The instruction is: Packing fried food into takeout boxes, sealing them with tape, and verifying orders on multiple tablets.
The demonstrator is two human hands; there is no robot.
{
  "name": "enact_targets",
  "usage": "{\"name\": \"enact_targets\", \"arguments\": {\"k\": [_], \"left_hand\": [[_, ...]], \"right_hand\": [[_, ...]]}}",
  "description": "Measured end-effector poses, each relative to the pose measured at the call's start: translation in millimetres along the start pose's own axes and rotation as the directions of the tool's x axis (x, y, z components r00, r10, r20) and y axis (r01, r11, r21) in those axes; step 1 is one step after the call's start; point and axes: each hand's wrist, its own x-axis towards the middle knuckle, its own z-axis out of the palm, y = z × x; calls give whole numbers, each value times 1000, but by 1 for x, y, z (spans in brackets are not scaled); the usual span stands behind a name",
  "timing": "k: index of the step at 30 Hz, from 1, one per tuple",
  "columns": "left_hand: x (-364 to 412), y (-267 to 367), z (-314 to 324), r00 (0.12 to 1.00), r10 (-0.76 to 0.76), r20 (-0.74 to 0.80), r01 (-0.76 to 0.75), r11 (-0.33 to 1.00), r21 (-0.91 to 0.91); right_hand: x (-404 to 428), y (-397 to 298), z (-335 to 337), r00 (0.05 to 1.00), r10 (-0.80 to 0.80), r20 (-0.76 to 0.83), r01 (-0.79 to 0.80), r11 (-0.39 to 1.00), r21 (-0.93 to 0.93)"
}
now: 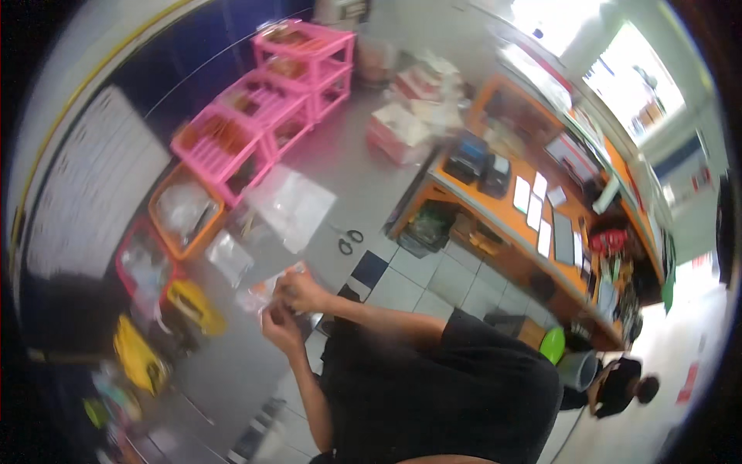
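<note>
My right hand and my left hand meet over the grey table's near edge, fingers pinched together on a clear plastic packet with orange on it. Blur hides the exact grip and what the packet contains. Just beyond it lies a small clear plastic bag. Farther off, a larger stack of whitish plastic bags is spread flat. A pair of scissors with black handles rests to the right of these bags.
Pink plastic racks, an orange basket and a red-pink basket line the wall side. Yellow bags lie left. White-and-red boxes stand at the table's far end. An orange counter holds phones. Another person is behind.
</note>
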Motion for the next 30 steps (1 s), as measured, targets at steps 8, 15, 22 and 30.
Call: {"name": "enact_targets", "arguments": {"k": [8, 15, 22, 30], "left_hand": [[-7, 2, 39, 981, 153, -117, -168, 978, -127], [2, 9, 44, 981, 165, -103, -173, 982, -77], [20, -87, 23, 985, 167, -49, -172, 972, -157], [6, -12, 49, 987, 150, 52, -158, 936, 314]], "right_hand": [[1, -3, -24, 970, 242, 12, -242, 970, 1], [8, -1, -23, 982, 172, -83, -167, 984, 57], [2, -43, -23, 982, 165, -88, -155, 981, 115], [-66, -110, -172, 991, -29, 132, -36, 887, 461]]}}
